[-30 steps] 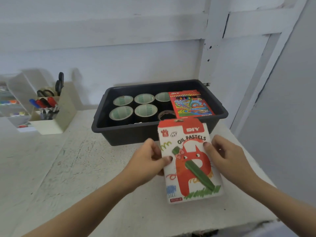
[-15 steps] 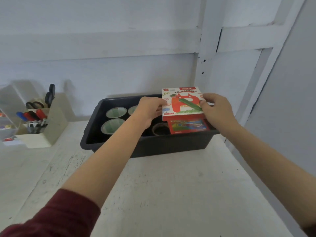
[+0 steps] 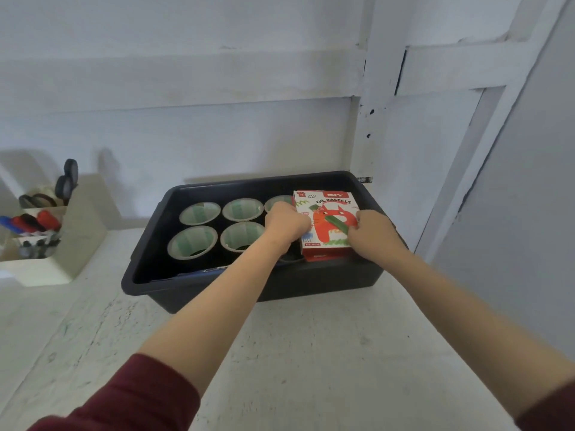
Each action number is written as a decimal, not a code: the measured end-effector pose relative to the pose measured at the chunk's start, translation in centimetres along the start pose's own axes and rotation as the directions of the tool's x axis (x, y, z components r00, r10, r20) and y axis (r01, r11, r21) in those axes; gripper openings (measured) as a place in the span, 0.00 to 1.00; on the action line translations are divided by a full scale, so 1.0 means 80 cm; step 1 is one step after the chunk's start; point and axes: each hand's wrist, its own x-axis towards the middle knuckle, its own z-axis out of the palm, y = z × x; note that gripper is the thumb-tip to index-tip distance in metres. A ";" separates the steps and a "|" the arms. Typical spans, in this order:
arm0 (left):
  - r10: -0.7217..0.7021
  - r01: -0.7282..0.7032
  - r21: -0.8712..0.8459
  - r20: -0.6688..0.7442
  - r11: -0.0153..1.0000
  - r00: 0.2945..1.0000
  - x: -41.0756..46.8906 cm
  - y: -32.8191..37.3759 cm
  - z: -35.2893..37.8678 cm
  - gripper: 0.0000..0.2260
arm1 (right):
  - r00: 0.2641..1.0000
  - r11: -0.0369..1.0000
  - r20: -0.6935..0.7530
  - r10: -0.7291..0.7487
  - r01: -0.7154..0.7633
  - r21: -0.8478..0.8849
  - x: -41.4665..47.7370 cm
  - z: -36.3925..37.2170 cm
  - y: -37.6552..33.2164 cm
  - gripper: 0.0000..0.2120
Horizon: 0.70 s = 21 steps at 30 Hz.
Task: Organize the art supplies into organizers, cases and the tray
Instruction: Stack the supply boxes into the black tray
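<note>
Over at the right end of the black tray [image 3: 149, 275], the oil pastels box [image 3: 329, 225] is held face-up, left hand [image 3: 284, 225] and right hand [image 3: 373, 234] each pinching a side edge. I'd set it down level, clear of the tape rolls [image 3: 193, 244], then let go.

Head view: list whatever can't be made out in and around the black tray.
- Third back-row tape roll: head view, mostly hidden behind the left hand.
- Whatever lies under the oil pastels box: head view, covered by the box and the right hand.
- The markers in the beige organizer: head view, blurred, cut off by the left edge.
</note>
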 end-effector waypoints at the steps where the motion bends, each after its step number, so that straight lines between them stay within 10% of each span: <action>1: 0.020 -0.020 0.037 -0.014 0.999 1.000 0.001 -0.001 0.002 0.08 | 1.000 1.000 -0.005 -0.003 0.003 -0.018 -0.001 0.001 0.000 0.14; 8: 0.173 -0.170 0.187 0.000 0.967 0.985 -0.015 -0.008 -0.017 0.11 | 0.994 0.992 -0.079 -0.080 0.072 -0.102 0.003 0.004 0.007 0.15; 15: 0.322 -0.149 0.441 -0.349 0.885 0.880 -0.041 -0.062 -0.124 0.18 | 0.978 0.994 -0.188 -0.090 0.075 -0.084 0.003 -0.027 0.023 0.19; 21: 0.021 0.172 0.397 -0.437 0.902 0.899 -0.062 -0.132 -0.203 0.18 | 0.974 0.974 0.080 0.210 -0.216 0.065 0.011 -0.028 0.037 0.18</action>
